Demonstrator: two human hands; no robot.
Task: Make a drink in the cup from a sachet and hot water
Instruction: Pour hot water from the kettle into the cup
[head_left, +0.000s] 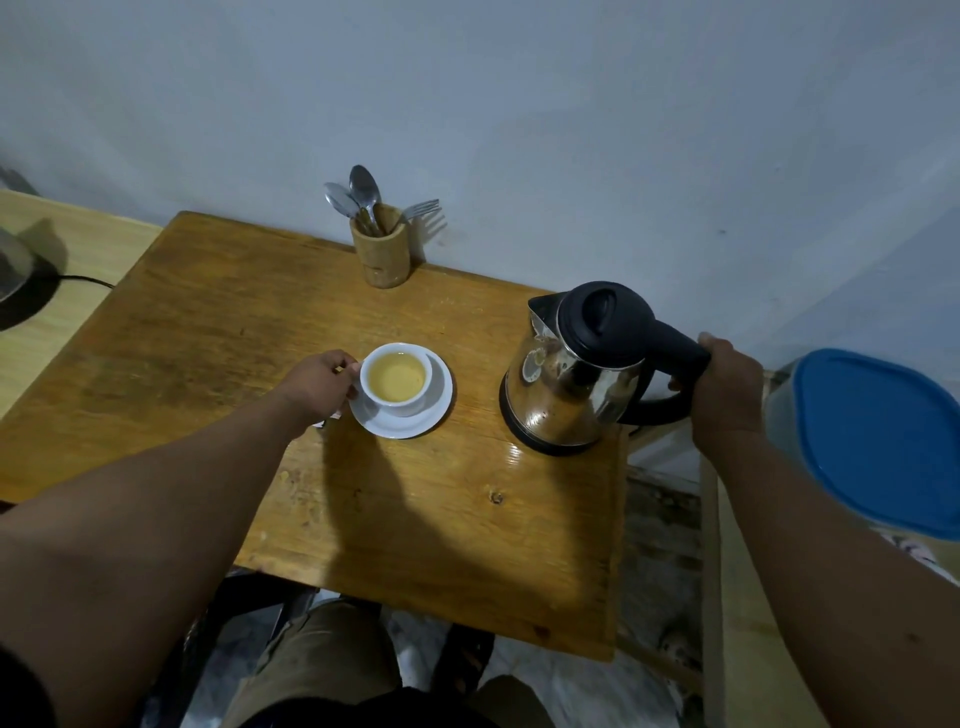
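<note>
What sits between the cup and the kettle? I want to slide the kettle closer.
In the head view, only the saucer rim and bare table lie between the cup and the kettle.

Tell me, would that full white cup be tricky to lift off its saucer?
Probably. The cup looks like glazed ceramic, so likely stiff, breakable and a little slick. Pale liquid sits near its rim, so a tilt or jerk could spill it. It rests loose on the saucer, which may slide if pushed.

Wooden table (218, 332) with saucer (441, 400), kettle (571, 395), wooden cutlery holder (382, 254).
</note>
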